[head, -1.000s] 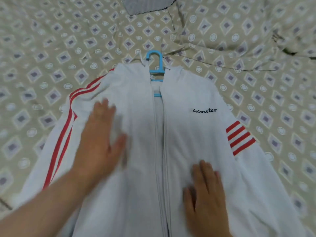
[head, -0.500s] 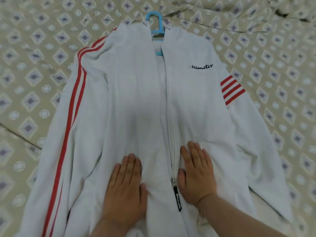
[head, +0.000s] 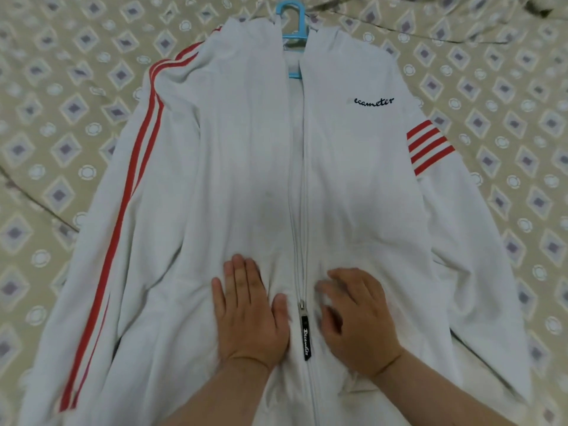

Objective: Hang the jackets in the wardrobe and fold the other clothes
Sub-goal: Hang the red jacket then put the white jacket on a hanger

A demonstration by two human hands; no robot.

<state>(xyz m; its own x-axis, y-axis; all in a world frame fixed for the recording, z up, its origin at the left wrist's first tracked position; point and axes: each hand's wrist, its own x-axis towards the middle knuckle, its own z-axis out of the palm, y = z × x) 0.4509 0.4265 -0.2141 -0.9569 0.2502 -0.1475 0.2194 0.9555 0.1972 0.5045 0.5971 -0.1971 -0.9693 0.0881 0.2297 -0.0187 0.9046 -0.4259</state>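
Two hands lie on the white jacket (head: 246,179), which is spread front-up on the bed (head: 46,118), its collar toward twelve o'clock on the blue hanger (head: 293,36). My left hand (head: 250,315) presses flat, fingers (head: 242,272) straight, at nine o'clock of the zipper pull (head: 304,333). My right hand (head: 359,324) rests at three o'clock, fingers loosely bent, gripping nothing. I judge the cloth soft, light and limp, likely to slip off the hanger's shoulders, so I would lift by the hook (head: 301,12), not the fabric.
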